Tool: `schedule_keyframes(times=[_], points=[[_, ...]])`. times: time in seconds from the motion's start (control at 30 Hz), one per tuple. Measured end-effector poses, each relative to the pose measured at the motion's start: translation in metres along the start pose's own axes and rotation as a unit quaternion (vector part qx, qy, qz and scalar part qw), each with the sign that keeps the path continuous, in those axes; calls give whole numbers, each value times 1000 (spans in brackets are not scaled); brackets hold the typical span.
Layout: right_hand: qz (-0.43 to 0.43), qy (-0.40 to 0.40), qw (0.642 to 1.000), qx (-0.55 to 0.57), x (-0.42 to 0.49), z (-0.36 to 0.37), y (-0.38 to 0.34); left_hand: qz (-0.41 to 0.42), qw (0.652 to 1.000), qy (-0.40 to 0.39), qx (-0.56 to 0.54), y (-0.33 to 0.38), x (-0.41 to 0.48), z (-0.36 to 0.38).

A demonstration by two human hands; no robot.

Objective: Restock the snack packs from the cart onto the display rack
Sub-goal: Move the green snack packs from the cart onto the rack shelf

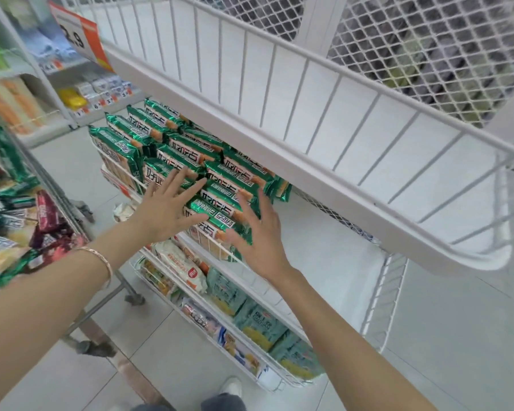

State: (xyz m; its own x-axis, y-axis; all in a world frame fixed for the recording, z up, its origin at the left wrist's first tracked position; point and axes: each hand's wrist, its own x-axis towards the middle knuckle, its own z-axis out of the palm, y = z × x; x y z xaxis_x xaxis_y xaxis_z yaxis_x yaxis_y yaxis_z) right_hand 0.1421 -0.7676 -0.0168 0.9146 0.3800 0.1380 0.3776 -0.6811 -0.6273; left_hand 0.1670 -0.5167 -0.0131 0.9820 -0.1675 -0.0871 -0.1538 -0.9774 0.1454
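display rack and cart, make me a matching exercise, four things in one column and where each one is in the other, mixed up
Things:
1. green snack packs
2. top wire basket
3. pale teal packs
4. bracelet

Places or states:
A. on the left wrist
B. lowest shelf of the display rack, near the floor
C. holds no packs
D. middle shelf, under both open hands

Pairs: 1-D, 2-C, 3-B, 4-A

The left hand and right hand lie flat on the packs, fingers spread, gripping nothing.
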Motion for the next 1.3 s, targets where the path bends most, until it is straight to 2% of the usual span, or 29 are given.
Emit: schedule_keyframes(times=[0.07,0.1,0.37,0.5,0.57,0.67,0.83,1.03,1.3], points=[[-124,-83,978,-148,10,4,14,8,1000,4,-15,0,-8,3],[-136,-106,969,-175,17,5,17,12,1000,4,-17,-1,-10,4],[-71,-156,950,-260,36,-2,0,6,999,-38,20,-8,7,2],[-110,-95,942,-303,31,8,-38,2,999,41,-16,-36,-27,2],[-138,-80,940,-300,33,31,-65,-31,997,50,-42,-71,-55,5],[-157,-109,937,-292,42,81,-106,-97,994,9,-46,-139,-107,12],[-158,-233,927,-248,56,185,-179,-238,969,-12,-69,-251,-215,26],[-157,-343,893,-246,72,297,-265,-386,911,-42,-139,-340,-318,29],[-219,-389,862,-240,133,375,-329,-468,849,37,-243,-415,-349,28]])
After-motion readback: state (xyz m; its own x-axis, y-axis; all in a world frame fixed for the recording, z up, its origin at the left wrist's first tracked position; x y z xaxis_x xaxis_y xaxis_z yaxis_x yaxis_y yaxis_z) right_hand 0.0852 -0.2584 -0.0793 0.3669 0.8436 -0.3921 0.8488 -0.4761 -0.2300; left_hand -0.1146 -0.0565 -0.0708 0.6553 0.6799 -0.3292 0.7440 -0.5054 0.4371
